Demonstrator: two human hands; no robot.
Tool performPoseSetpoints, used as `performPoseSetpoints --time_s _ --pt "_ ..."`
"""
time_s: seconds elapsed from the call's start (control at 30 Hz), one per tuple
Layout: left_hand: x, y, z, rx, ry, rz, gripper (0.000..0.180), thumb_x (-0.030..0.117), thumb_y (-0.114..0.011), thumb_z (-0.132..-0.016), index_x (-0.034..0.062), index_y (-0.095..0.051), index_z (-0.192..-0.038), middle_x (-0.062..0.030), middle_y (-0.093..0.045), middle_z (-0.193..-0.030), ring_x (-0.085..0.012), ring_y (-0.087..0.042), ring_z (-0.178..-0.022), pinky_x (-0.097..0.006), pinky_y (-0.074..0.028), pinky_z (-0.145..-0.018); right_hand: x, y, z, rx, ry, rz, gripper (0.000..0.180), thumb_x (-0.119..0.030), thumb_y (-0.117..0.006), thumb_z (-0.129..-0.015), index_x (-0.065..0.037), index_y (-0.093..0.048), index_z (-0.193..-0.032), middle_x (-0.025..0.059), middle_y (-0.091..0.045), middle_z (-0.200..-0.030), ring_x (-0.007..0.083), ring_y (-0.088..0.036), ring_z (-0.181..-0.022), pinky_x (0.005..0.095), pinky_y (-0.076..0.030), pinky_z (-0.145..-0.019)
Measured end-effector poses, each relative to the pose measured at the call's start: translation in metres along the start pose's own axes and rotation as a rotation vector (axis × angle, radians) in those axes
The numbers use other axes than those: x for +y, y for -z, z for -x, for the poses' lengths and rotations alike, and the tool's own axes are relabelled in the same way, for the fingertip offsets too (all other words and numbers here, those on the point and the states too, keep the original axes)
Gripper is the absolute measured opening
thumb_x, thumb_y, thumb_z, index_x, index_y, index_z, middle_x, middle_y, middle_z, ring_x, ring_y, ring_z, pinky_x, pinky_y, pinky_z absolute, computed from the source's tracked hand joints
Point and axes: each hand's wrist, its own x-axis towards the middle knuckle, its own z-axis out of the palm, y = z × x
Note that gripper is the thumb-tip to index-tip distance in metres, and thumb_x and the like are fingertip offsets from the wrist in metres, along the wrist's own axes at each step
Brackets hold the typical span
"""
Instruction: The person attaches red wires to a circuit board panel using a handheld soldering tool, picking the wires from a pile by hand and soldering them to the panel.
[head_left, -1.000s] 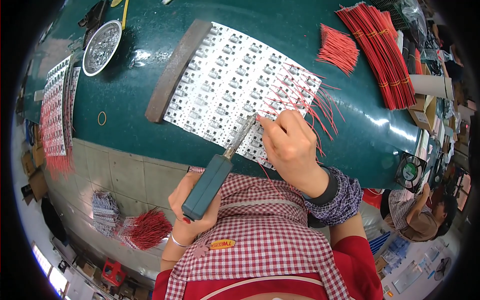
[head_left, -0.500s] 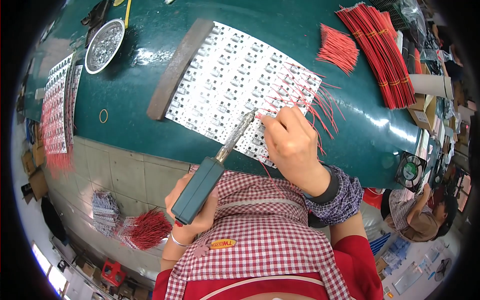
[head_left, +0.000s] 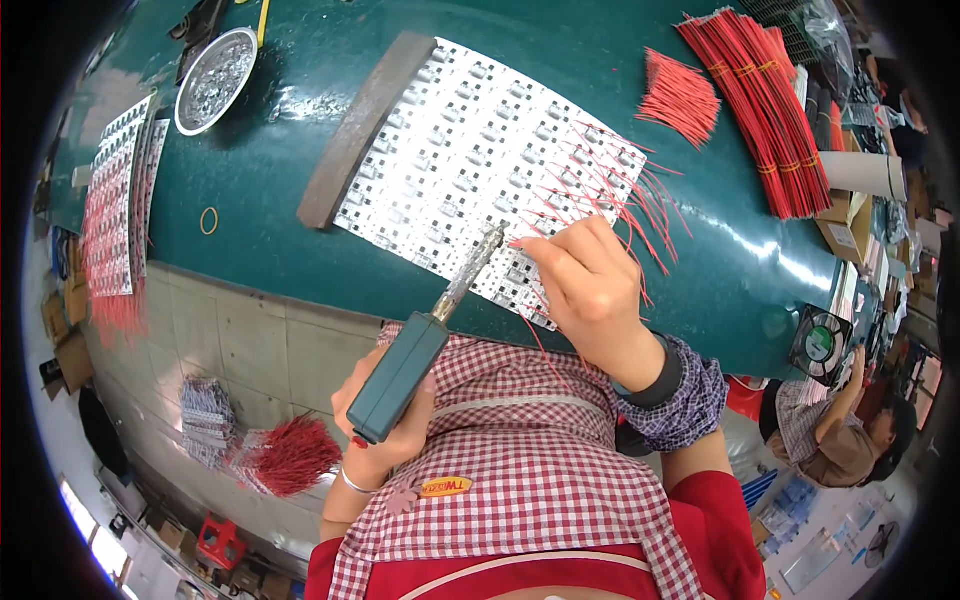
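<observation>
Left hand [head_left: 410, 412]: grip closed around green soldering iron [head_left: 403, 372], tip over white circuit panel [head_left: 470, 150]. Right hand [head_left: 592, 290]: grip pinched narrow at panel; contents unclear.

- I see a long green table [head_left: 270, 175], its glossy top catching a white streak of light near the right end.
- Pale floor tiles [head_left: 235, 330] spread from the table's near edge.
- A red stool [head_left: 220, 541] sits well back from the table's near side, toward the left.
- Farther from the table that way, a window [head_left: 110, 560] glares white.
- Brown boxes [head_left: 72, 362] crowd beyond the table's left end.
</observation>
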Motion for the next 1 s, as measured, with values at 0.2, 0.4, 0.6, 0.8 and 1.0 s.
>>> performPoseSetpoints --time_s 0.2,0.4,0.6,0.8,1.0 --pt "0.007 0.000 -0.006 -0.010 -0.009 0.010 0.024 -0.005 -0.077 -0.072 -0.0067 -0.073 -0.096 -0.0194 -0.073 -0.099 -0.0287 -0.074 -0.078 -0.033 -0.059 -0.069 0.002 -0.001 0.000 -0.043 -0.030 0.024 0.027 0.008 -0.071 -0.071 0.000 -0.073 -0.097 0.0075 -0.055 -0.078 0.0252 -0.056 -0.073 0.0368 -0.047 -0.060" --pt "0.012 0.000 -0.011 -0.015 -0.007 0.012 0.021 -0.006 -0.076 -0.071 -0.0058 -0.072 -0.092 -0.0168 -0.071 -0.092 -0.0273 -0.071 -0.071 -0.032 -0.057 -0.064 0.001 0.001 -0.001 -0.068 -0.040 0.027 0.026 0.009 -0.073 -0.074 -0.001 -0.073 -0.098 0.0072 -0.057 -0.078 0.0254 -0.056 -0.073 0.0376 -0.046 -0.061" --pt "0.015 0.000 -0.014 -0.028 -0.062 -0.053 0.020 -0.007 -0.074 -0.069 -0.0055 -0.071 -0.089 -0.0154 -0.068 -0.088 -0.0268 -0.070 -0.068 -0.032 -0.055 -0.061 0.002 0.002 -0.004 -0.099 -0.034 0.047 0.024 0.009 -0.073 -0.075 -0.001 -0.073 -0.097 0.0067 -0.056 -0.077 0.0249 -0.056 -0.073 0.0373 -0.047 -0.061" --pt "0.013 0.002 -0.012 -0.032 0.008 0.008 0.021 -0.006 -0.073 -0.068 -0.0059 -0.071 -0.089 -0.0156 -0.068 -0.087 -0.0267 -0.069 -0.067 -0.032 -0.055 -0.061 0.001 0.003 -0.007 -0.112 -0.017 0.053 0.024 0.008 -0.072 -0.074 -0.001 -0.074 -0.096 0.0067 -0.055 -0.077 0.0243 -0.056 -0.074 0.0374 -0.047 -0.060" --pt "0.000 0.002 0.005 0.010 -0.011 -0.028 0.023 -0.005 -0.073 -0.070 -0.0049 -0.072 -0.093 -0.0171 -0.069 -0.090 -0.0299 -0.068 -0.067 -0.034 -0.055 -0.060 0.001 0.005 -0.006 -0.126 -0.016 0.074 0.028 0.008 -0.071 -0.070 -0.001 -0.073 -0.096 0.0069 -0.055 -0.078 0.0246 -0.057 -0.074 0.0374 -0.047 -0.060"
